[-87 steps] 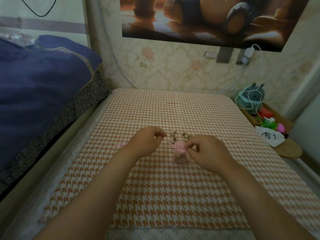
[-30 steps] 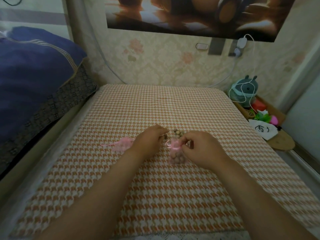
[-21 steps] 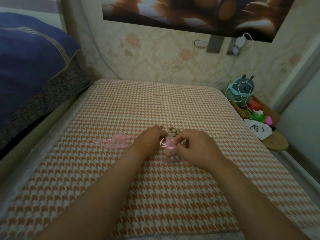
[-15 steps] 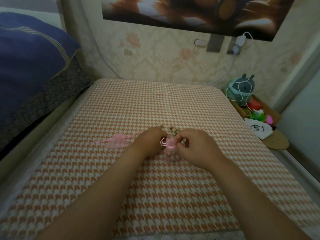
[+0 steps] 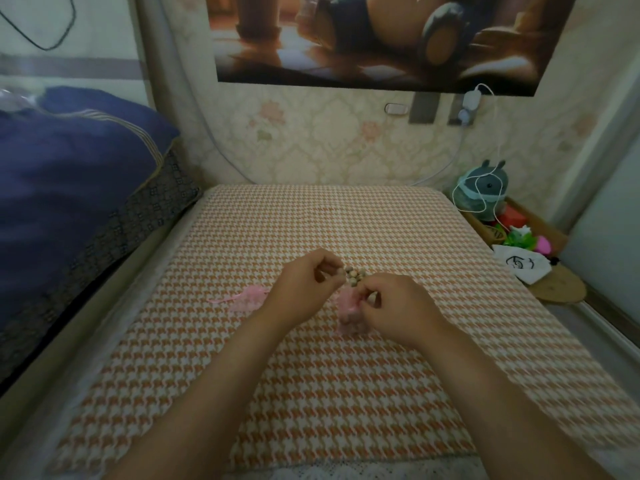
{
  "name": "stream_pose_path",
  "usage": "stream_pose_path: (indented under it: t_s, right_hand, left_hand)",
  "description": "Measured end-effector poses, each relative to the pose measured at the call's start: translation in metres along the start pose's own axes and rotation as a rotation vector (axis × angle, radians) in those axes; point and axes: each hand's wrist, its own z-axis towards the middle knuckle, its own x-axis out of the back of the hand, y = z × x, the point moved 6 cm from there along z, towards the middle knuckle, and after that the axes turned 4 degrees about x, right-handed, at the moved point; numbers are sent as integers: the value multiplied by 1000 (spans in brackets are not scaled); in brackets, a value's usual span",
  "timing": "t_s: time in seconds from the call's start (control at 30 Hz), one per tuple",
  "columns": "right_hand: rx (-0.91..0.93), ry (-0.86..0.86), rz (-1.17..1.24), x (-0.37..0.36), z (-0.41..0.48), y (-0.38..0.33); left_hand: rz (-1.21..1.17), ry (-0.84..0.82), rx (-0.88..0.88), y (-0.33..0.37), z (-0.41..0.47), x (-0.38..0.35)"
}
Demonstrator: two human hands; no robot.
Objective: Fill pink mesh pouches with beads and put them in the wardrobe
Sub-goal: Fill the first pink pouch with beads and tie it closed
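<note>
A pink mesh pouch [image 5: 349, 311] with beads inside stands on the orange houndstooth mat [image 5: 311, 375], held at its mouth by my right hand [image 5: 394, 306]. My left hand [image 5: 304, 289] is just left of it, fingertips pinched at a small pile of brown beads [image 5: 354, 274] that lies right behind the pouch. I cannot tell whether a bead sits between those fingers. A second pink mesh pouch [image 5: 247, 297] with a ribbon lies flat on the mat to the left of my left wrist.
A dark blue quilt [image 5: 69, 188] is piled on the left. Along the right edge sit a grey plush toy [image 5: 483, 188] with a white cable, a wooden tray of small toys [image 5: 519, 233] and a white bag [image 5: 521, 266]. The wall with a poster is behind.
My left hand has lifted slightly and shifted back toward the bead pile. The right hand keeps its hold on the pouch. The camera view has tilted up a little.
</note>
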Motion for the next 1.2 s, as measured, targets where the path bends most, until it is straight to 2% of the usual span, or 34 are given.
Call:
stream_pose_path:
  t_s: [0.17,0.33,0.63,0.73,0.9,1.2]
  right_hand:
    - [-6,14,6,2,-1,2]
    - [-26,2,22,2,-3,5]
    - [14,22,13,0,4,7]
    - [26,32,54,1,4,4]
    - [-16,96,199,-2,8,12]
    - [-162,-90,-66,-29,14,26]
  left_hand:
    - [145,-84,-76,10,-9,-13]
    - [81,-246,-11,5,-11,-21]
    - [106,-197,56,3,-10,-14]
    - [196,-196,81,4,-9,-12]
    - [210,-89,156,6,-7,6]
    - [214,-97,275,-17,-18,40]
